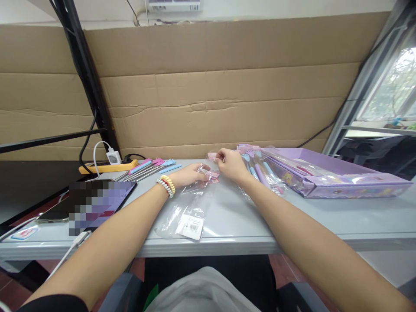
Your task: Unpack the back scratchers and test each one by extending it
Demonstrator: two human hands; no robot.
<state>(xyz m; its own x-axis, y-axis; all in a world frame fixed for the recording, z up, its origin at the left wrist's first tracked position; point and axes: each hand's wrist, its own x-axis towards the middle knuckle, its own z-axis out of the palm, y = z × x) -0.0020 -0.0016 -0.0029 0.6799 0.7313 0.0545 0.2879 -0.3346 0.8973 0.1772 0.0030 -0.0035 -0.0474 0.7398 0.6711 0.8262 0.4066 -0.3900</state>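
Note:
A clear plastic bag [182,203] with a white barcode label [192,226] lies flat near the table's front edge. My left hand [192,174], with coiled bands at its wrist, closes on the bag's upper end beside a pink header card [212,175]. My right hand [230,164] has its thumb and fingers pinched together at another pink piece [212,156]; what they grip is partly hidden. Just right of it are packed hand-shaped sticks [260,170] in blue and purple. To the left lie loose telescopic back scratchers [143,170] with pink and blue ends.
A purple open box [354,184] with plastic-wrapped items stands at the right. On the left are a tablet [113,197], a yellow power strip [107,167] with a white charger [113,156], and cables. Cardboard [211,91] lines the back, beside a black metal post [87,82].

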